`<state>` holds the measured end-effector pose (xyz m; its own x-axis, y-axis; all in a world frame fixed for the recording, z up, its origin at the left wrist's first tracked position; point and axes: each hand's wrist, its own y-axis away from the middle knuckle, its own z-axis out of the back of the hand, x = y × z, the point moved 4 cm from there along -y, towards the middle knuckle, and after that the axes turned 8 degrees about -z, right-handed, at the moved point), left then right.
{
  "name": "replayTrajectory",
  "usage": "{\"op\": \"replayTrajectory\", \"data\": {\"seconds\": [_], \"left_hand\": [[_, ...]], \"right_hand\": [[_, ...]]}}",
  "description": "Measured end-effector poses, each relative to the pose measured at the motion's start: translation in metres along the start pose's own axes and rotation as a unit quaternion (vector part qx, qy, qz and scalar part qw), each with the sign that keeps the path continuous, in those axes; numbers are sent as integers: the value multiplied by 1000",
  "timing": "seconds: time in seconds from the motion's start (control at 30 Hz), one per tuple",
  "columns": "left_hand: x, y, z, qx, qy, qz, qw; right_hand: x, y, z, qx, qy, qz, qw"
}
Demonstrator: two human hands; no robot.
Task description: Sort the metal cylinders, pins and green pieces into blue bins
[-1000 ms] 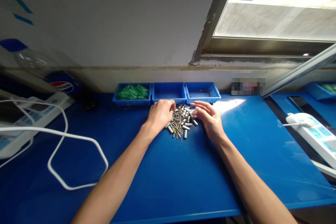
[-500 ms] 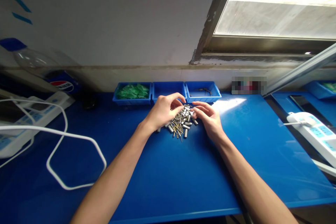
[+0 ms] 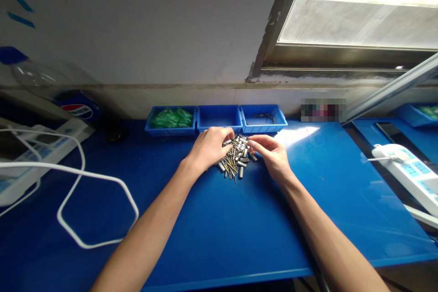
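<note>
1. Pale wall rises behind a blue table, with a window at upper right and a bright patch of light on the tabletop below it.
2. On the table, in front of the middle and right bins, lies a pile of small metal parts: slender brass- and silver-toned pins mixed with short, blocky grey pieces.
3. At the pile's left edge is the left hand, palm down, its thumb and forefinger curved and parted over the parts; whether the other fingers touch anything cannot be told.
4. From the other side the right hand reaches to the pile's right edge, thumb and forefinger tips close together; whether they pinch a piece is too small to tell.
5. Three blue bins stand side by side along the wall: the left bin holds green packets, the middle bin shows its blue inside, and the right bin holds a few thin, dark pieces.
6. Well to the left are a bottle with a blue cap, a power strip and a looping white cord; another white power strip sits at far right.
</note>
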<state>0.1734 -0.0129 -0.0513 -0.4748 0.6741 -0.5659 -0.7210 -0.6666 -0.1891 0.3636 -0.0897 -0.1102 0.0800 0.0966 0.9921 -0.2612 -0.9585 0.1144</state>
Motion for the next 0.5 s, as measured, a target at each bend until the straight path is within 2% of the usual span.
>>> {"op": "replayTrajectory", "data": {"seconds": [0.13, 0.37, 0.5], "left_hand": [[7, 1, -2, 20, -72, 36, 997], [15, -2, -16, -15, -20, 32, 999], [20, -2, -18, -41, -2, 48, 998]], "right_hand": [[4, 0, 5, -43, -34, 39, 998], [9, 2, 1, -17, -30, 30, 999], [8, 2, -1, -6, -41, 33, 999]]}}
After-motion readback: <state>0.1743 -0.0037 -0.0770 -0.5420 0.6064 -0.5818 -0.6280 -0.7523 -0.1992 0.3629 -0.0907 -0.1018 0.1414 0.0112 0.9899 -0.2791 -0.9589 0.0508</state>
